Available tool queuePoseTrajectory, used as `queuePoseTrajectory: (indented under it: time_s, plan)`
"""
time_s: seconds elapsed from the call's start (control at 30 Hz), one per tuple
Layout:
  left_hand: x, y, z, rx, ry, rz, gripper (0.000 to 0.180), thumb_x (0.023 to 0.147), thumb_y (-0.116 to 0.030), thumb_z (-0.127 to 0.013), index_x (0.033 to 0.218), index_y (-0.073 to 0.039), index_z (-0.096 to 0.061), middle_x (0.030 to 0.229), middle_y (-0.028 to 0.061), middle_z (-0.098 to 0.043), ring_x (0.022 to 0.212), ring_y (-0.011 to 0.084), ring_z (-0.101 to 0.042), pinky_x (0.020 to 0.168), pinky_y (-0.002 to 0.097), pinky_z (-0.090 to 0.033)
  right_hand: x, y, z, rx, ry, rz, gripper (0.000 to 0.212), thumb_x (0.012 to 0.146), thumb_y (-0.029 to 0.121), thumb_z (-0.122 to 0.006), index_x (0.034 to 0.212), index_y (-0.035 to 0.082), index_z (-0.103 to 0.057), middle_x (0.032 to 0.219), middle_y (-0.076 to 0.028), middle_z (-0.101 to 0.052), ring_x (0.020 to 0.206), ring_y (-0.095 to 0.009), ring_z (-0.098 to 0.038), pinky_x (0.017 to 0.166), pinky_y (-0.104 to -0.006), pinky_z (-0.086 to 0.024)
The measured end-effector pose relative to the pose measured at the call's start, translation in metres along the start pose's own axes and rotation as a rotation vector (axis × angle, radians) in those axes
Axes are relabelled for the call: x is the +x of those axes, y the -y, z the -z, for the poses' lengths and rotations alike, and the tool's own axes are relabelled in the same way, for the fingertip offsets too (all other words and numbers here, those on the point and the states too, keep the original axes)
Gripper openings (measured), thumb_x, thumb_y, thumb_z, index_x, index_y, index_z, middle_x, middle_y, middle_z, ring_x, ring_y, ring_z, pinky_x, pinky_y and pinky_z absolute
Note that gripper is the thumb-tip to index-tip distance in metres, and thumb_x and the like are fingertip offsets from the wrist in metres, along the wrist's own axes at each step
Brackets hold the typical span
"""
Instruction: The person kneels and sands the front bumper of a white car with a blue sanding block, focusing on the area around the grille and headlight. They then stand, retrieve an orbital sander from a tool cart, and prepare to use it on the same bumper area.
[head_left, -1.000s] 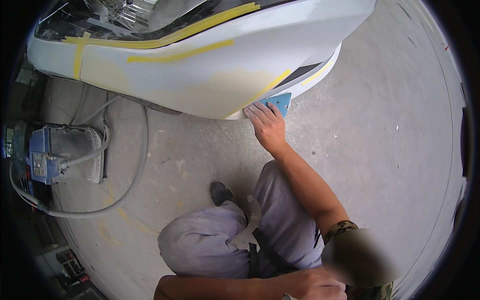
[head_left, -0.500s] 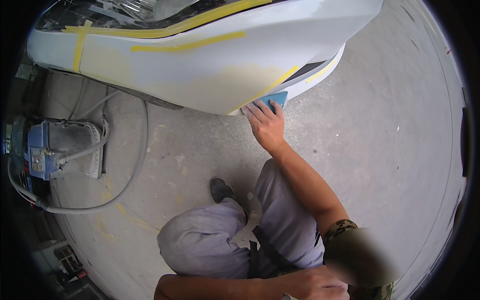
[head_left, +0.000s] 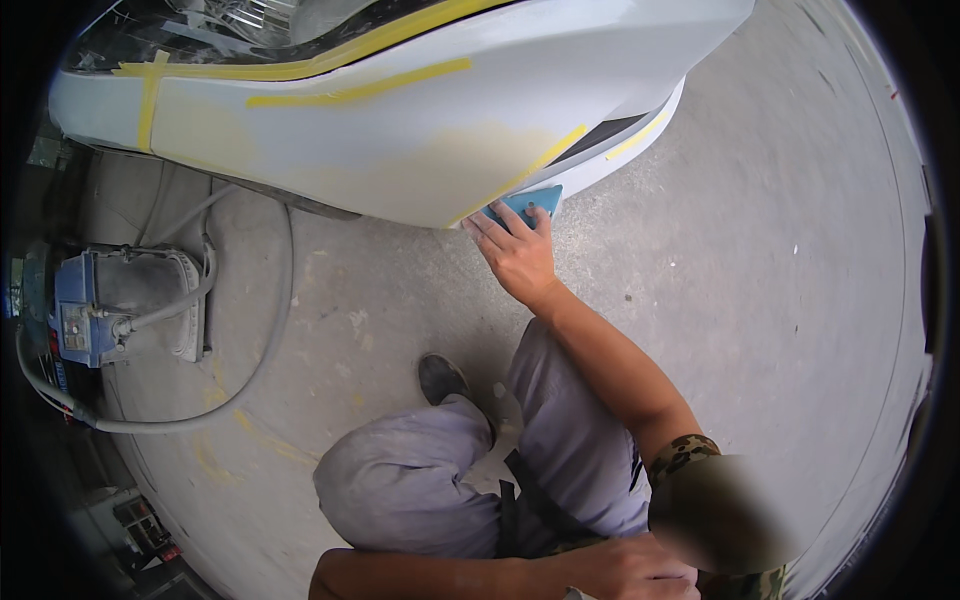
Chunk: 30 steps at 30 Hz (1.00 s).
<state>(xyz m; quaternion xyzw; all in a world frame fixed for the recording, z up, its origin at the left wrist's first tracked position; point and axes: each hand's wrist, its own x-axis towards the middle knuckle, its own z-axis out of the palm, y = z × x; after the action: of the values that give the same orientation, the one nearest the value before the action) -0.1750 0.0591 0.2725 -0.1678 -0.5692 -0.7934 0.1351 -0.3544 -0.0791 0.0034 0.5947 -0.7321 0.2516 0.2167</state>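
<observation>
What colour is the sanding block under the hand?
Blue sanding block, clearest in the head view.

A crouching person's right hand [head_left: 520, 255] presses a blue sanding block [head_left: 528, 203] against the lower edge of a white car bumper [head_left: 400, 130] (yellow masking tape [head_left: 360, 88] lines it); the left hand [head_left: 625, 570] rests on a knee.

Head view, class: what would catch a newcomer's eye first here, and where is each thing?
The white car bumper with yellow masking tape strips fills the top of the picture. At its lower edge, near the middle, the right hand presses a blue sanding block against the panel. At the left, on the grey concrete floor, stands a dusty blue box-shaped machine with a grey hose curving from it.
</observation>
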Motion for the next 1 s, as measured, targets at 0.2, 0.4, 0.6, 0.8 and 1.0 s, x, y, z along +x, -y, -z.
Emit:
queuePoseTrajectory:
  time_s: [0.2,0.4,0.6,0.8,1.0]
  plan:
    - [-0.0003,0.0002,-0.0019,0.043,-0.008,-0.026,0.009,0.095,-0.013,-0.074,0.103,-0.011,-0.070,0.094,0.0069,-0.064,0.085,0.0284,-0.065,0.073,0.0422,-0.050,0.0018,0.0047,0.0038,-0.007,0.041,0.061,0.039,0.089,0.014,-0.070,0.128,0.015,-0.077,0.135,0.003,-0.070,0.128,-0.023,-0.061,0.098,-0.0572,-0.042]
    - [-0.0027,0.0029,-0.0035,0.034,-0.020,-0.029,0.009,0.096,-0.013,-0.074,0.103,-0.010,-0.070,0.094,0.0070,-0.064,0.085,0.0280,-0.065,0.073,0.0415,-0.050,-0.0003,0.0009,0.0071,-0.023,0.073,0.034,0.041,0.090,0.015,-0.069,0.131,0.015,-0.075,0.139,0.002,-0.068,0.129,-0.023,-0.059,0.099,-0.0571,-0.043]
    - [-0.0037,0.0010,-0.0019,0.027,-0.012,-0.032,0.008,0.096,-0.012,-0.073,0.104,-0.010,-0.070,0.094,0.0074,-0.064,0.084,0.0289,-0.065,0.073,0.0418,-0.051,-0.0008,-0.0045,0.0060,-0.023,0.035,0.026,0.038,0.090,0.017,-0.067,0.127,0.012,-0.075,0.143,0.001,-0.066,0.129,-0.025,-0.060,0.094,-0.0560,-0.044]
    - [-0.0035,-0.0020,-0.0013,0.010,-0.014,-0.044,0.009,0.096,-0.012,-0.074,0.105,-0.010,-0.071,0.095,0.0071,-0.065,0.084,0.0292,-0.066,0.073,0.0421,-0.051,-0.0023,-0.0040,0.0033,-0.015,0.099,0.132,0.038,0.089,0.015,-0.069,0.126,0.013,-0.076,0.141,0.002,-0.067,0.128,-0.023,-0.060,0.094,-0.0537,-0.043]
    - [-0.0060,-0.0026,-0.0026,0.010,-0.021,-0.074,0.011,0.095,-0.013,-0.075,0.105,-0.011,-0.071,0.096,0.0061,-0.066,0.085,0.0288,-0.066,0.073,0.0421,-0.051,0.0009,-0.0033,0.0070,-0.014,0.090,0.118,0.036,0.091,0.015,-0.066,0.125,0.010,-0.076,0.142,0.000,-0.066,0.129,-0.024,-0.060,0.094,-0.0549,-0.044]
